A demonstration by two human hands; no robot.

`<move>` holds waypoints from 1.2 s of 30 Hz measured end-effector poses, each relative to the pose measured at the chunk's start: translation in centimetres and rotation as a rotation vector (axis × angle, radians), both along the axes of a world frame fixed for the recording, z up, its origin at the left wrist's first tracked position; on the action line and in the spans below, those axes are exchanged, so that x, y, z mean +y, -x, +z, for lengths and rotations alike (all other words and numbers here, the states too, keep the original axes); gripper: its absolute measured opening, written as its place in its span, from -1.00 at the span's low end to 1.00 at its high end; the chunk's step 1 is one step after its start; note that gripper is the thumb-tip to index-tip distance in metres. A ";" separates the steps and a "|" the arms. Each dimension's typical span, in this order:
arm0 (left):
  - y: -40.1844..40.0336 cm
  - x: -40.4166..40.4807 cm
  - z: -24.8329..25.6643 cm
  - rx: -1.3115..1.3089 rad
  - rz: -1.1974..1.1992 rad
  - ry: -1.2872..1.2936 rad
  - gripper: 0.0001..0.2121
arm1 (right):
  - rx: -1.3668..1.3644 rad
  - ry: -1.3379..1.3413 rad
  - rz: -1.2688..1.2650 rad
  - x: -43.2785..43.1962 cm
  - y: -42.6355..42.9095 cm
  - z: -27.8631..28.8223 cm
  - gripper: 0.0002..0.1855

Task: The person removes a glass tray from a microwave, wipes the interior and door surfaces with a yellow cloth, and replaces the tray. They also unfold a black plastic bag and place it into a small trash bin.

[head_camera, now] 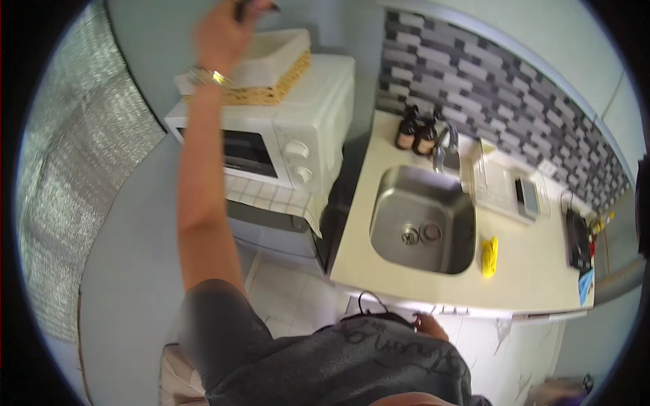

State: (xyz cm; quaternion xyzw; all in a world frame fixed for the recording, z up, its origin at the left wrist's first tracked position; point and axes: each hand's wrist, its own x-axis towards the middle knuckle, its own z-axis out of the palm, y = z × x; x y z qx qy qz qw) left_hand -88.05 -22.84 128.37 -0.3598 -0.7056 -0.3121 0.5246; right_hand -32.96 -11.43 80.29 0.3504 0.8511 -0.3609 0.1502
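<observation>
My left hand (pixel 226 38) is raised at the top edge, its arm stretched out past the front of a white microwave oven (pixel 332 96). Its fingers close on a small dark object (pixel 244 9), blurred and partly cut off by the frame. A shiny bracelet (pixel 210 76) circles that wrist. Behind the hand, a woven basket with a white liner (pixel 289 66) sits on the microwave. My right hand (pixel 431 326) is low at my waist, near the counter's front edge, beside a black item with a looped cord (pixel 373 303); my shirt partly hides it, and its grip is unclear.
A steel sink (pixel 424 218) is set in the cream counter (pixel 350 264). Two dark pump bottles (pixel 406 134) stand by the faucet (pixel 440 155). A yellow cloth (pixel 489 257), a dish rack (pixel 500 188) and a black appliance (pixel 578 238) are farther right. Reflective silver sheeting (pixel 81 193) hangs left.
</observation>
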 end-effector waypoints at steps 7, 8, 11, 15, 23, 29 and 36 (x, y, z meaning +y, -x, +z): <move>16.3 -5.9 0.8 0.251 -0.105 0.533 -0.60 | 0.116 -0.093 0.003 -1.2 -0.2 -0.1 -0.60; 15.4 -5.8 -0.7 0.229 -0.156 0.497 -0.61 | 0.101 -0.095 -0.050 -2.0 -2.0 0.4 -0.62; 4.7 -0.8 -3.9 0.286 -0.707 0.221 -0.63 | -0.039 -0.081 -0.119 -2.7 -4.7 -0.5 -0.62; -4.4 0.8 -7.1 0.167 -0.341 0.176 -0.84 | -0.052 -0.018 -0.242 -3.9 -8.7 -0.9 -0.59; -1.3 5.5 -10.1 -0.308 -0.155 0.762 -0.63 | -0.183 0.062 -0.199 -2.8 -6.8 1.9 -0.63; -2.3 8.5 -10.6 -0.550 0.063 0.978 -0.40 | 0.006 -0.010 -0.173 -3.7 -5.4 0.9 -0.60; -2.9 9.1 -10.2 -0.023 0.088 0.820 -0.84 | -0.112 0.012 -0.062 -5.4 -6.4 -3.8 -0.59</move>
